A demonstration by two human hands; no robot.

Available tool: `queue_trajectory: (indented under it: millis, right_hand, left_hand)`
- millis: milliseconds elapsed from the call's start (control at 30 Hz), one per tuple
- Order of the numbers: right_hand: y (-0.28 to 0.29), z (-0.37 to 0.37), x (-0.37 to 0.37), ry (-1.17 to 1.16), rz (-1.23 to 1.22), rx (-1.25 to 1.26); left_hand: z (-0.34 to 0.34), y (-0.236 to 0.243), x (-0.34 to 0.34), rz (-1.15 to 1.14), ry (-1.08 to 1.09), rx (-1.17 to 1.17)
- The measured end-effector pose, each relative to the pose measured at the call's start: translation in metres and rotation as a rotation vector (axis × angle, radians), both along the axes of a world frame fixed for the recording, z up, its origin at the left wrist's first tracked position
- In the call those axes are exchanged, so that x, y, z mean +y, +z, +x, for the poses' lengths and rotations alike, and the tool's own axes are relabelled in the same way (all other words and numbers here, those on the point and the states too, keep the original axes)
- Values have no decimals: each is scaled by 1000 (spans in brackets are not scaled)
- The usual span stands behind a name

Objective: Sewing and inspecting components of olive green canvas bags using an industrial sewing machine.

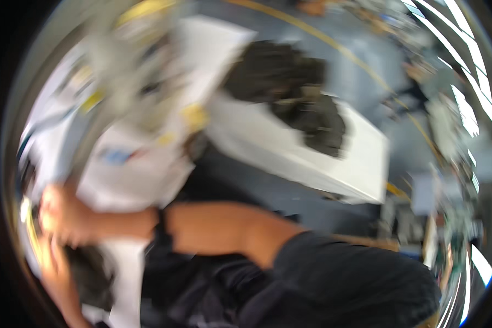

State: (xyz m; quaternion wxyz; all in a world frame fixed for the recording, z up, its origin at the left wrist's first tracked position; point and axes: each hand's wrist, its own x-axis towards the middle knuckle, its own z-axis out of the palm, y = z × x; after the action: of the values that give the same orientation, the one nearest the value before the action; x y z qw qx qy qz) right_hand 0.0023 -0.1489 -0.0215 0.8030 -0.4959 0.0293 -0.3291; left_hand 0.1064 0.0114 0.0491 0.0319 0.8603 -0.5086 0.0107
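Motion blurs the whole head view. My right arm reaches across to the far left, where my right hand (pixel 66 216) looks closed; whatever it holds, if anything, is lost in the blur. Just below it and close to it is my left hand (pixel 52 265), its fingers smeared. Beside the left hand a dark piece of cloth (pixel 94 279) lies on the white tabletop (pixel 127 273). Beyond my hands stands a pale machine (pixel 123 71) with yellow parts, perhaps a sewing machine. A small blue and red item (pixel 119 156) lies on the white surface in front of it.
A heap of dark cloth (pixel 306 98) is piled on a white table (pixel 361 147) ahead. Behind that, a grey floor (pixel 355 76) carries a curved yellow line. Blurred people or goods appear at the far right, with bright lights along the rim.
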Motion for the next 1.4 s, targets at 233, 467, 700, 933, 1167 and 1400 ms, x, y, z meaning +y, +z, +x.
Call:
queue_trajectory:
  millis: [233,467,700,933,1167,1400]
  right_hand:
    - [4,-39,-18,-40,-195,-48]
    - [25,-49,-11,-99,-288,207]
    - [-15,-101,-25,-24,-161,359]
    - [-28,-109,3,362,135,204]
    - [-9,-107,29,-6,-215,327]
    - [-25,-111,32,-3,-97,375]
  left_hand:
    - [-42,0,12,-358,-222,-108]
    - [-29,19,-6,-421,-333,138]
    - [-7,5,2,-450,51,615]
    - [2,1,-13,-417,-251,67]
    - [0,0,-9,-381,-371,60]
    - [-10,1,-9,-442,-421,184]
